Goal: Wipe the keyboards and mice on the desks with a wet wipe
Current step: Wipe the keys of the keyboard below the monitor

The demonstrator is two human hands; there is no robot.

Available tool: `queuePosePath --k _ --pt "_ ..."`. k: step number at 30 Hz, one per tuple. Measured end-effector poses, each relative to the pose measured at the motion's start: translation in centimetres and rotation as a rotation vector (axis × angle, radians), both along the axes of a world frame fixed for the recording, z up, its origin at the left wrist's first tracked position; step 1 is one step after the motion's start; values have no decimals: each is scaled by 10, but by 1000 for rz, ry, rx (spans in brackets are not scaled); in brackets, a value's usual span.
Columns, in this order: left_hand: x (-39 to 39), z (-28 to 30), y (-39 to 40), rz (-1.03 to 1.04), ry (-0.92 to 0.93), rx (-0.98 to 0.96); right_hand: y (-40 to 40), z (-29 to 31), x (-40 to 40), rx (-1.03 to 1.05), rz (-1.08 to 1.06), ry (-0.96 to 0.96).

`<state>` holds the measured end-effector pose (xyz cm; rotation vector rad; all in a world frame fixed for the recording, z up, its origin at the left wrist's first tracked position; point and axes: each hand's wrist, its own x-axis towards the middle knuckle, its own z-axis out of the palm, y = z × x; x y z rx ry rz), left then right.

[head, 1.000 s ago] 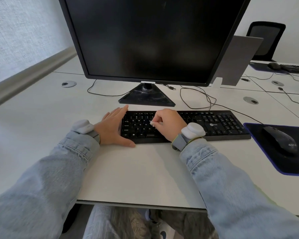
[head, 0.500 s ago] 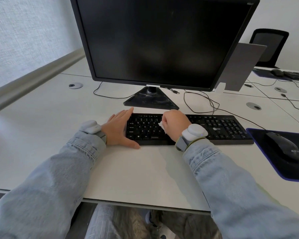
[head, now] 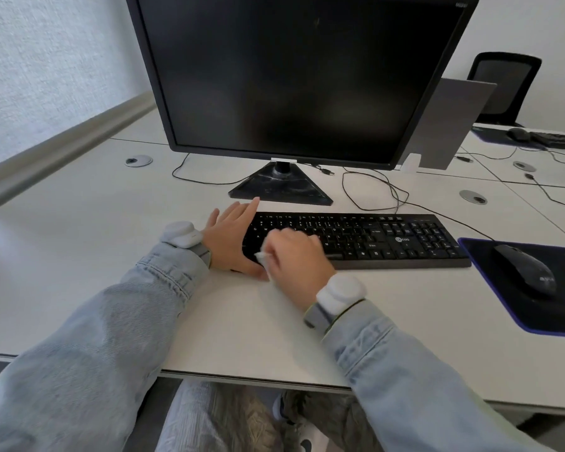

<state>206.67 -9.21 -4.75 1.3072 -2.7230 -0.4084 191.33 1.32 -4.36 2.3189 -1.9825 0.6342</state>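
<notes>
The right hand [head: 296, 256] covers the left end of the keyboard [head: 372, 239], its curled fingers pinching a blurred wet wipe [head: 262, 256]. The left hand [head: 232, 238], fingers straight, braces that end, its thumb partly hidden.

Matt black plastic keyboard [head: 356, 239], smooth white laminate desk [head: 79, 256], glossy dark monitor screen [head: 300, 76], faded denim sleeves [head: 95, 353].
</notes>
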Motion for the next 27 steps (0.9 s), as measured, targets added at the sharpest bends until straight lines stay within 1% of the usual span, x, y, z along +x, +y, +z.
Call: queuePosePath --k 1,3,7,10,13,19,23,27 --pt "-7 1 1 -10 -20 -19 3 -4 8 -9 22 40" --pt "-20 4 4 -22 -57 -38 5 -6 5 -21 12 56" --pt "-33 13 6 -32 -121 -59 14 -1 -22 13 10 31" --pt "-49 16 8 -60 -156 -61 25 -3 -50 32 -61 49" --pt "-71 19 11 -87 -146 -55 36 -3 -86 83 -135 29" --pt "-134 18 19 -130 -130 -58 54 -2 -139 110 -232 41" --pt "-175 16 21 -159 -138 -57 64 -1 -178 157 -294 3" --pt "-195 11 19 -143 -132 -68 76 1 -224 199 -364 -30"
